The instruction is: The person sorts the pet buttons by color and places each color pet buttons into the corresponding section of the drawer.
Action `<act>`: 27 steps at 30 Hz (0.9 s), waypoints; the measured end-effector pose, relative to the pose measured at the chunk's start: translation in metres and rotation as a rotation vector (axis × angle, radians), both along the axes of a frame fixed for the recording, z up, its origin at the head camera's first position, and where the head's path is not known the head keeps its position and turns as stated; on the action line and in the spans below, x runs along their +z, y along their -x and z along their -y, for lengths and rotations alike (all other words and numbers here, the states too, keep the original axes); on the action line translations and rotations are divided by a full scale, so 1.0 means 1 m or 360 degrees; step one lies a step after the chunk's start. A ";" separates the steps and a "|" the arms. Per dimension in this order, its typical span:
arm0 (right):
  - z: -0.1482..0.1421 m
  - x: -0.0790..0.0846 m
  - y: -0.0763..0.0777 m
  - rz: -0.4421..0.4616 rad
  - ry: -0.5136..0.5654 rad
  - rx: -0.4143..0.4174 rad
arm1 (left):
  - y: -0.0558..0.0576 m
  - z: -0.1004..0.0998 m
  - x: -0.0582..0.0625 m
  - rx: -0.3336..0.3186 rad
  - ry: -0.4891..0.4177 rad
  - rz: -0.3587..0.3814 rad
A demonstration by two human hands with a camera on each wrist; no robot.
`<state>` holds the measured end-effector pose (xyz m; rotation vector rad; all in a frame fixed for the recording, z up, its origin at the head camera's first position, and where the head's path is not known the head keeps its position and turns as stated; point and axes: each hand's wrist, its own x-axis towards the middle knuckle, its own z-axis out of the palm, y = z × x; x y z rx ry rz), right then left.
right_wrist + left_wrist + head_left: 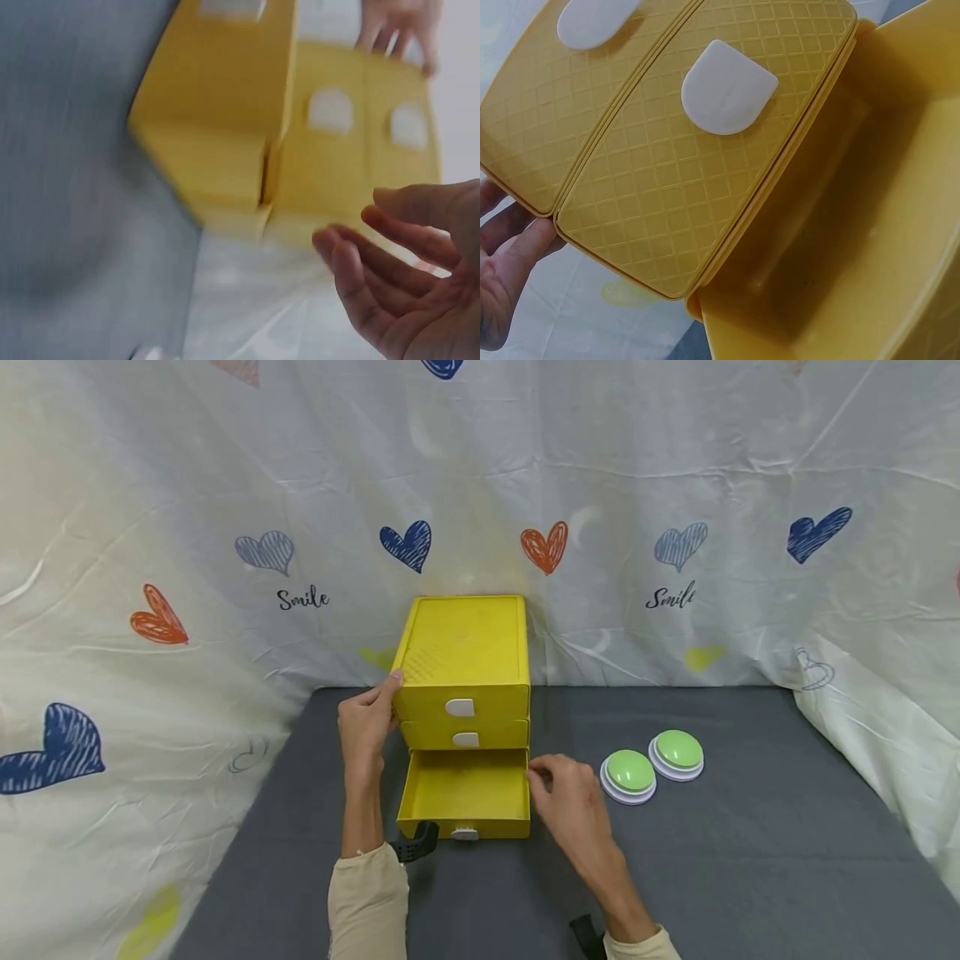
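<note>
A yellow drawer unit [465,643] with white handles stands on the grey cloth, its bottom drawer [468,797] pulled out and the two drawers above it closed. The inside of that drawer looks bare. At the unit's upper left side, my left hand [365,727] rests its fingers and thumb against the wall near the front edge; the left wrist view shows the fingers [525,244] touching beside the seam between the upper drawers. My right hand [573,802] hovers by the pulled-out drawer's right side, fingers loosely bent with nothing between them in the right wrist view.
Two green push buttons [630,772] with white bases sit side by side on the cloth to the right of my right hand. Behind the unit hangs a pale curtain [480,468] printed with hearts. The grey cloth [750,860] spreads out around the unit.
</note>
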<state>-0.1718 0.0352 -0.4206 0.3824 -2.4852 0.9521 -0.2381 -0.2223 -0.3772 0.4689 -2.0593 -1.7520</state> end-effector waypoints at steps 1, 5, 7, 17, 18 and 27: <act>-0.007 -0.002 0.005 -0.0005 -0.0027 -0.0049 | 0.000 0.000 0.000 0.0001 0.0009 0.0003; -0.039 -0.013 0.024 0.0070 -0.0160 -0.0158 | -0.001 0.000 -0.001 0.0016 0.0037 -0.0008; -0.055 -0.020 0.031 0.0142 -0.0252 -0.0189 | -0.002 0.000 -0.001 0.0016 0.0048 -0.0020; -0.101 -0.044 0.043 0.0392 -0.0372 -0.0240 | -0.003 0.000 0.001 0.0001 0.0041 -0.0004; -0.103 -0.046 0.044 0.0359 -0.0359 -0.0236 | -0.003 0.001 0.001 -0.0002 0.0044 -0.0004; -0.105 -0.051 0.045 0.0315 -0.0313 -0.0260 | 0.000 0.001 0.000 0.0000 0.0048 -0.0022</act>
